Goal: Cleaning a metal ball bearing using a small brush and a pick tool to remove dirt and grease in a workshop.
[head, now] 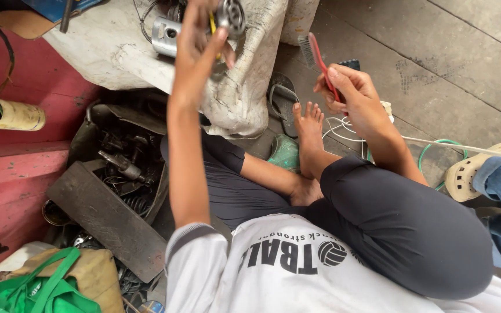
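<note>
My left hand (195, 43) is raised toward the top of the view, fingers closed around a round grey metal motor part (231, 15) with a yellow wire beside it. My right hand (349, 93) grips a red-handled brush (318, 55) with dark bristles at its far end, held a short way to the right of the part. A dark phone-like object shows behind the right hand. I sit cross-legged on the floor in dark trousers, with my bare foot (308, 130) below the hands.
A white sack (117, 49) carries a silver metal housing (164, 35). A dark tray (97, 211) of greasy parts lies to the left by a red wall. Green bag (27, 290), sandals (282, 101), white cable (465, 148), and another person's shoe (471, 171) lie about.
</note>
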